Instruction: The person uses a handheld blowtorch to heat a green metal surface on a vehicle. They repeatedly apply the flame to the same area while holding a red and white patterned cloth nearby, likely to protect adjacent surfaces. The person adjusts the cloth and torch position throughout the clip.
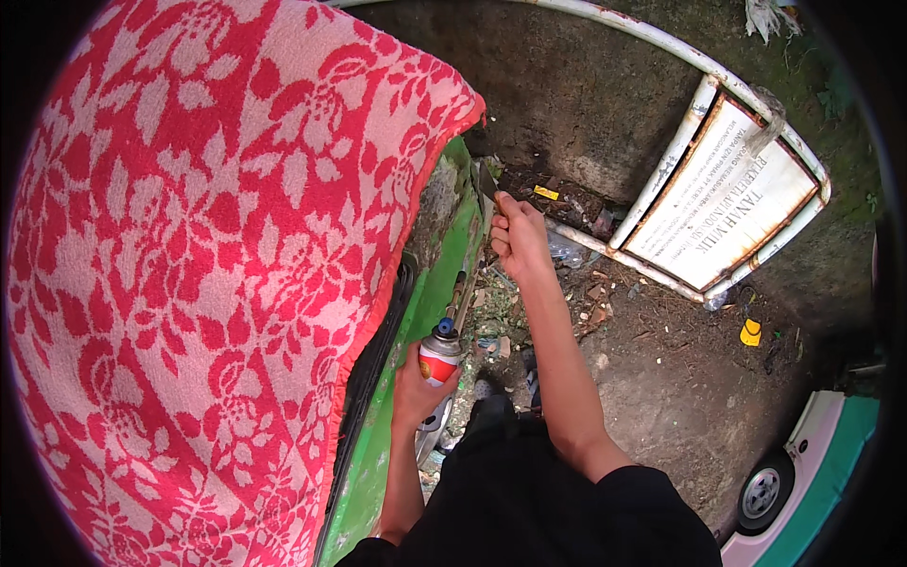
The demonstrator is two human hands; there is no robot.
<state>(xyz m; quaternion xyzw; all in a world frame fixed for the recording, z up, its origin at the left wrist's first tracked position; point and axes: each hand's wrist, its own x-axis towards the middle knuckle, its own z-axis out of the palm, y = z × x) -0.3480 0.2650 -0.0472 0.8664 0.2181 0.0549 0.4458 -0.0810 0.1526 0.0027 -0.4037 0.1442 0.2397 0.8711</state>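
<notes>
My left hand [416,395] is wrapped round a red and white spray can [441,361] with a blue nozzle, held upright beside a green vehicle panel [364,482]. Further out, my right hand [518,233] is closed on a flat-bladed tool [488,182], perhaps a scraper; its handle is mostly hidden by the fingers. The blade is close to the panel's far end, where the paint gives way to a rough grey-brown patch [437,208]. I cannot tell whether the blade touches it. A red and pink floral blanket [208,265] covers the vehicle's top.
On the right, a white metal sign [723,194] in a rusty tubular frame leans near a dirty wall [576,104]. Litter, including a yellow scrap [750,333], lies on the ground [652,397]. A pink and green vehicle [803,472] with a black wheel stands at lower right.
</notes>
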